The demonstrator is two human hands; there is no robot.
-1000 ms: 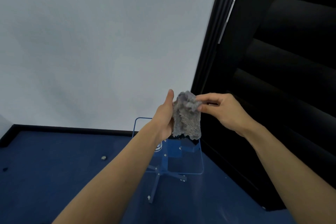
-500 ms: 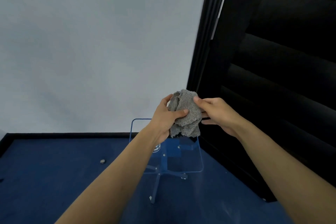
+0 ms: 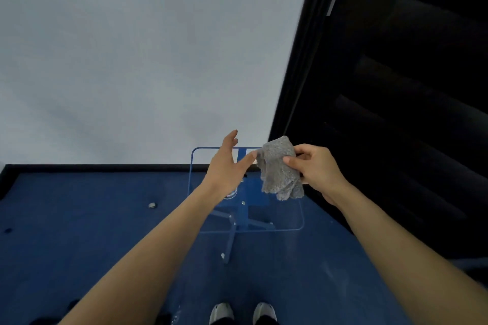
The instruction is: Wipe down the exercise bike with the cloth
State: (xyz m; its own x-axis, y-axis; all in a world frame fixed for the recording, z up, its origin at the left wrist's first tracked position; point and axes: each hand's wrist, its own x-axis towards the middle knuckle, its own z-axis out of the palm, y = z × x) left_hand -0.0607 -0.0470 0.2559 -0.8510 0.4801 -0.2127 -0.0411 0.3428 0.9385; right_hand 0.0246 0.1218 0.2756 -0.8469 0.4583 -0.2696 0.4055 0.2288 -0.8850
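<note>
Your left hand (image 3: pixel 227 167) is hovering with its fingers (image 3: pixel 231 138) spread wide, holding nothing, one fingertip just beside the grey cloth (image 3: pixel 278 170). Your right hand (image 3: pixel 318 170) is pinching that cloth, which is hanging bunched below its curled fingers (image 3: pixel 303 149), above the clear tabletop (image 3: pixel 295 229).

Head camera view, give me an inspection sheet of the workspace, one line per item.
Surface: clear panel stand with a blue edge, standing on blue carpet.
Job's things: grey cloth, crumpled, held in the air; exercise bike not seen.
Clutter: small pale object on the carpet.
Hands: left hand open beside the cloth; right hand pinches the cloth.
Cables: nothing seen.
Surroundings: white wall, black slatted panel at right, shoes at the bottom edge.
</note>
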